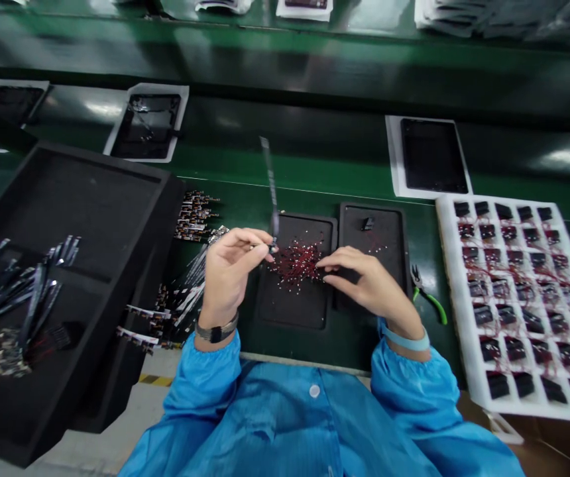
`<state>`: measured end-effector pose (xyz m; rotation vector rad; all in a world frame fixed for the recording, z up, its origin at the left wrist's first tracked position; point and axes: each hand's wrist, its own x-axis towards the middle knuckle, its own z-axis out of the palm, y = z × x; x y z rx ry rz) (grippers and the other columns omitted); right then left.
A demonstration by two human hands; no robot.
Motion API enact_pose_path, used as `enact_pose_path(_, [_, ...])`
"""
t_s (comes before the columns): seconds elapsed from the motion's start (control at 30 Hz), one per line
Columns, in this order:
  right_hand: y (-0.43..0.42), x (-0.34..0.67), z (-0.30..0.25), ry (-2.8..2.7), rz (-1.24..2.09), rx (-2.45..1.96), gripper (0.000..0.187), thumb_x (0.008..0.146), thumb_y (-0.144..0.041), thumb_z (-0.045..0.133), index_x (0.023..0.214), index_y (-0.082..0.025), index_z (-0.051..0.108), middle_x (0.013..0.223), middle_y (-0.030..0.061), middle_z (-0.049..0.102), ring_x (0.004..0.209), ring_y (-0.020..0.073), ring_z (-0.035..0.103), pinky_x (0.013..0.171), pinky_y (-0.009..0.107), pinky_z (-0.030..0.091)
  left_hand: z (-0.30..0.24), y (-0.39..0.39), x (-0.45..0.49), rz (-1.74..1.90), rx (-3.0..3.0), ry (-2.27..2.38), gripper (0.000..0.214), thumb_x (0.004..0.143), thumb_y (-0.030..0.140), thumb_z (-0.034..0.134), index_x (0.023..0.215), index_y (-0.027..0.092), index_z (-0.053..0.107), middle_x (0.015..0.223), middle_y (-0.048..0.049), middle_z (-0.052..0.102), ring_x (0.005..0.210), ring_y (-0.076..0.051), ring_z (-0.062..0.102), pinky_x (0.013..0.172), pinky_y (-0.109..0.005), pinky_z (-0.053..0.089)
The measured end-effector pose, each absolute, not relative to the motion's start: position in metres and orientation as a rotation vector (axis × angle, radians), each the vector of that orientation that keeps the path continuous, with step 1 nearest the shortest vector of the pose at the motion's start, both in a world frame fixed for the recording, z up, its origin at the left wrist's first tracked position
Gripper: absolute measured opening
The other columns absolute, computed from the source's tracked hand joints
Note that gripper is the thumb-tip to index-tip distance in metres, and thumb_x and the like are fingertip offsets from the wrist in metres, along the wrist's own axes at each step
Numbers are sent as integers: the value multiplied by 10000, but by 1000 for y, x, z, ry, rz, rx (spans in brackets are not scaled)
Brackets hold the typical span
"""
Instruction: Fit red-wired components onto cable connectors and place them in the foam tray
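My left hand (pixel 238 268) is closed, thumb against fingertips, on the lower end of a thin dark flat ribbon cable (pixel 271 179). The strip stands up from the fingers, and its held end is mostly hidden. My right hand (pixel 364 278) reaches to the edge of a pile of tiny red-wired parts with pale tips (pixel 295 264). Its thumb and index finger are slightly apart at the pile, with nothing visible between them. The pile lies in a shallow black tray (pixel 289 315). Beside it, a second black tray (pixel 389 228) holds a small black block (pixel 367 224).
Green-handled cutters (pixel 429 298) lie right of the trays. A white foam tray (pixel 447 265) holds black parts with red wires. Bundled ribbon cables (pixel 193 278) lie to the left, beside large black bins (pixel 150 218). Tablet-like panels (pixel 434 156) rest beyond the trays.
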<state>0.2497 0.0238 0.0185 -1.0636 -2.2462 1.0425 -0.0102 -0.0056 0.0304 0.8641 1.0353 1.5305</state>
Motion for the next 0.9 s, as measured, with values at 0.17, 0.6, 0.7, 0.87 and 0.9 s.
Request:
enact_pose_path(0.17, [16, 228, 6, -2462, 888, -1054, 168, 967, -137, 657, 1120, -201, 691, 938, 62, 673, 905, 237, 585, 853, 391, 446, 41, -10, -26, 1682, 857, 1097, 117, 803, 186, 818, 825, 161, 705, 879, -39, 710, 687, -152, 697, 584, -258, 548])
enact_pose_path(0.6, [27, 219, -13, -2291, 829, -1115, 69, 970, -184, 689, 907, -209, 702, 814, 38, 643, 818, 221, 569, 760, 359, 436, 31, -7, -27, 1610, 750, 1169, 152, 764, 213, 846, 808, 163, 709, 827, -26, 700, 619, -91, 606, 544, -202, 462])
enact_pose_path(0.7, [27, 219, -6, -2160, 872, -1101, 60, 963, -203, 705, 908, -222, 721, 924, 54, 713, 902, 234, 620, 835, 393, 468, 30, -8, -27, 1596, 770, 1170, 136, 761, 209, 850, 812, 165, 731, 813, -26, 699, 625, -92, 602, 553, -203, 456])
enact_pose_path(0.87, [25, 222, 2, -1906, 1022, -1096, 50, 954, -249, 726, 931, -242, 770, 958, 53, 768, 961, 244, 675, 894, 422, 515, 28, -8, -24, 1609, 733, 1174, 154, 733, 208, 869, 839, 179, 762, 783, -18, 700, 619, -98, 598, 560, -212, 459])
enact_pose_path(0.9, [24, 222, 3, -1852, 1067, -1103, 54, 953, -262, 729, 937, -242, 778, 960, 54, 773, 962, 243, 684, 892, 420, 526, 27, -8, -23, 1619, 740, 1178, 145, 734, 207, 867, 833, 179, 765, 782, -17, 698, 632, -100, 602, 573, -213, 465])
